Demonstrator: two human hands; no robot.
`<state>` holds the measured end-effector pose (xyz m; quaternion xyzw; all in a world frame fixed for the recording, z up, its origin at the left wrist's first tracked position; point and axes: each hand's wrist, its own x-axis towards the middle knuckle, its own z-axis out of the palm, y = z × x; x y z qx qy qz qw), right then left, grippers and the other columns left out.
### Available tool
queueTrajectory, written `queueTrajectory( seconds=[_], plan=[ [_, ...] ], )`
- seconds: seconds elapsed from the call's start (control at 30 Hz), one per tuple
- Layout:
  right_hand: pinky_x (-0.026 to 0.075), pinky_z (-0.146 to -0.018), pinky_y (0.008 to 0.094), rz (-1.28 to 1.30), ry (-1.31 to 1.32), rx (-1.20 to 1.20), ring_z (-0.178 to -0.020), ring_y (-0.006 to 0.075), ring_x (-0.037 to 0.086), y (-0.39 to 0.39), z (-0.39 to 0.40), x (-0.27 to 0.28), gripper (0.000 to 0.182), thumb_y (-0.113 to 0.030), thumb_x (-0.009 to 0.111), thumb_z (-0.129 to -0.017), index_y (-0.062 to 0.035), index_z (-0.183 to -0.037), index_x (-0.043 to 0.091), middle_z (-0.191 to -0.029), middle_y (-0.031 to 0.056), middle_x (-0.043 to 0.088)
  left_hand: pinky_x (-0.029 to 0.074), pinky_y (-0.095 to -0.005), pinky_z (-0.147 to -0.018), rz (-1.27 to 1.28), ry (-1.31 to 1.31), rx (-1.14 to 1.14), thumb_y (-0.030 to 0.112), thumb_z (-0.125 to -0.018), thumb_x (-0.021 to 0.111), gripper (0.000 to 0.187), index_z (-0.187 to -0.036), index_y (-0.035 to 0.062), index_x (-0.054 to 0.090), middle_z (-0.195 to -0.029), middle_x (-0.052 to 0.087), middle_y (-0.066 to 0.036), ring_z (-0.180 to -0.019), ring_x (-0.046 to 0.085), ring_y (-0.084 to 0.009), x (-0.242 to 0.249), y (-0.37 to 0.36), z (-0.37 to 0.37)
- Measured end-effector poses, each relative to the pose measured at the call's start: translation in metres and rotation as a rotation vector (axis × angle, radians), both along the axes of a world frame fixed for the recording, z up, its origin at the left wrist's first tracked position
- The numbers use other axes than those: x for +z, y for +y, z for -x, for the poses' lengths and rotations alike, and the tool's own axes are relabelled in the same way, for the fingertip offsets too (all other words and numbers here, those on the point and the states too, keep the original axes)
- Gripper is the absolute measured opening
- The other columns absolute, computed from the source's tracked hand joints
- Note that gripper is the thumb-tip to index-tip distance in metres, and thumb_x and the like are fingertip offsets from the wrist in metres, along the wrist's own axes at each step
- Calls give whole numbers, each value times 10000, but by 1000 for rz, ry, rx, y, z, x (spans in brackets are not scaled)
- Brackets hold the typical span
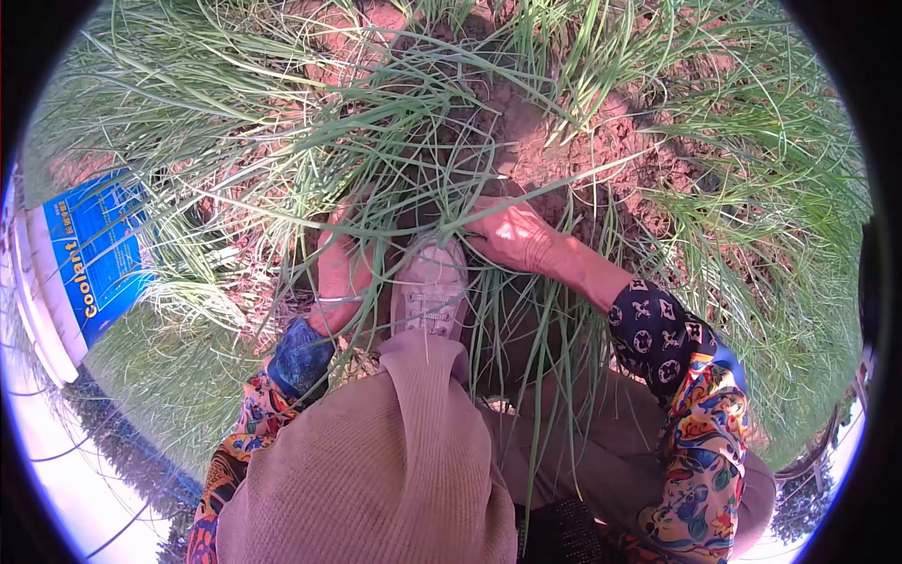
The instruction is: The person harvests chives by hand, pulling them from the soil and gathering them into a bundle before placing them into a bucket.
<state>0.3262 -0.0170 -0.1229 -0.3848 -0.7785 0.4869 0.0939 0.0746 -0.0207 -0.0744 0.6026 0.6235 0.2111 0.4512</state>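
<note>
Long green scallion-like plants [413, 122] grow in front of me, their thin leaves crossing over both hands. My right hand [512, 233] is closed around some of these stalks just right of my shoe tip, and leaves trail down below it. To the left of the shoe, my left hand [343, 263] is low among the leaves, with a bracelet at its wrist. Its fingers look curled, but leaves cover them, so what they hold is hidden. Between the hands, a light lace-up shoe [430, 291] stands on the soil.
A white bucket [42, 282] with a blue "Coolant" label stands at the left edge. Pale-stemmed stalks [197, 305] lie beside it. Bare reddish soil [611, 141] shows ahead to the right, with dense green rows [780, 122] beyond. My bent knee [376, 442] fills the lower middle.
</note>
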Motion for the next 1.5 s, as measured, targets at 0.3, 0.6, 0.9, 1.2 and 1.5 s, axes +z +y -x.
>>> queueTrajectory(
  seconds=[0.3,0.6,0.9,1.2,1.5],
  plan=[
    [494,-731,419,129,2,-164,-803,355,630,15,-4,12,155,-130,615,-785,16,-834,614,-753,164,640,434,-374,-895,10,65,24,182,-791,697,374,-1132,61,602,-1111,603,-140,-1008,575,-268,-15,12,-19],
    [496,-602,288,708,246,-432,-756,122,614,36,-29,-41,213,-196,600,-875,-47,-1024,637,-811,75,643,466,-251,-686,88,-174,268,159,-878,627,198,-1031,34,644,-879,626,-17,-765,547,-81,-25,10,-14],
    [488,-767,463,-49,15,-452,-865,398,599,62,19,-7,240,-154,532,-822,-24,-1017,583,-915,223,623,477,-235,-574,282,-190,410,180,-867,653,306,-1121,20,590,-890,630,-42,-694,565,-89,-3,17,-19],
    [502,-796,441,-204,-41,-176,-895,368,607,67,41,-10,269,-122,563,-819,-89,-1078,630,-1021,150,609,424,-218,-527,271,-255,444,159,-858,634,351,-1173,19,568,-680,571,-3,-572,520,-76,-10,14,-20],
    [483,-779,433,102,222,-323,-866,365,617,68,38,-5,219,-113,592,-791,-44,-992,645,-881,210,628,413,-225,-491,241,-110,288,124,-845,626,344,-1178,54,576,-748,590,-27,-558,496,-63,-19,17,-14]
  ],
)
